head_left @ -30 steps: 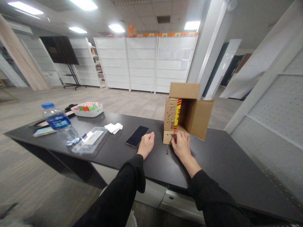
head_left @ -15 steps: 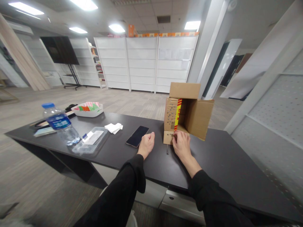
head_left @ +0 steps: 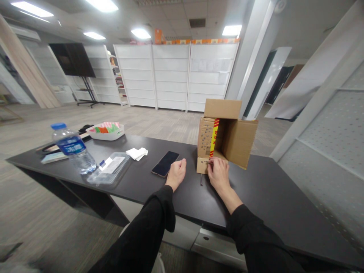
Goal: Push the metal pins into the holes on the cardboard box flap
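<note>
Hands apart: the left hand (head_left: 176,173) curls fist-like just beside the phone (head_left: 165,163); the nearer right hand (head_left: 219,173) meets the low flap (head_left: 202,166) of the cardboard box (head_left: 233,140), any grip hidden from me, the box standing long axis upright beyond it on the worktop (head_left: 264,197)

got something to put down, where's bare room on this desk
Bare patches: right end of the desk, beyond right hand and cardboard box; smaller one between phone and plastic case. Crowded: left end, with case, water bottle, basket.
</note>
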`<state>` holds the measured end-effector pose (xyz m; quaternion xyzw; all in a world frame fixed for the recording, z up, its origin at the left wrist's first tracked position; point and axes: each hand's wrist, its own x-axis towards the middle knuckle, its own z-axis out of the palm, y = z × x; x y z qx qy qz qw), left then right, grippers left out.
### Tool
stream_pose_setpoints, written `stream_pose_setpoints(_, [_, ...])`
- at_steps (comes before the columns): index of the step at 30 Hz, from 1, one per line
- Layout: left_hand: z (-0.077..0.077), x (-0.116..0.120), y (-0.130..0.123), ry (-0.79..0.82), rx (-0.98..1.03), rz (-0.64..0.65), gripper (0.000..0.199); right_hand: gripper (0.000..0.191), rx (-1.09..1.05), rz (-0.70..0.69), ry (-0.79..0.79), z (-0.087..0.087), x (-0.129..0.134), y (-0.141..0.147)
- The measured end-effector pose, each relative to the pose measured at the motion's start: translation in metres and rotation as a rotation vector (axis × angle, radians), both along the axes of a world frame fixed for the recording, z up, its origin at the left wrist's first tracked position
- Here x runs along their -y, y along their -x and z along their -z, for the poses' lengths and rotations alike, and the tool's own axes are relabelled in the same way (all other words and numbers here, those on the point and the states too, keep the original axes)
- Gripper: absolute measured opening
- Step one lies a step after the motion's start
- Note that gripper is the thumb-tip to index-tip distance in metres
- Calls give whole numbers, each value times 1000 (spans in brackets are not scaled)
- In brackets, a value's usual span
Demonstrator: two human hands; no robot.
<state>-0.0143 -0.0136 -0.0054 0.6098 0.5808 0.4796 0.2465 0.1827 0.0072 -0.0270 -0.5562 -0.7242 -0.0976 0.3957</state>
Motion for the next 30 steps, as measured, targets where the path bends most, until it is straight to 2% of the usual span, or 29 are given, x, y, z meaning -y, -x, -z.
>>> stream_pose_setpoints(18, [0, 0, 0, -5, 5, 1, 47, 7, -53, -42, -68, -8, 7, 2])
stream_pose_setpoints(25, [1, -1, 0, -10, -2, -6, 47, 7, -180, -88, -178, -9, 7, -2])
stream_pose_setpoints(30, [1, 0, 0, -10, -2, -4, 47, 8, -321, -160, -154, -8, 9, -5])
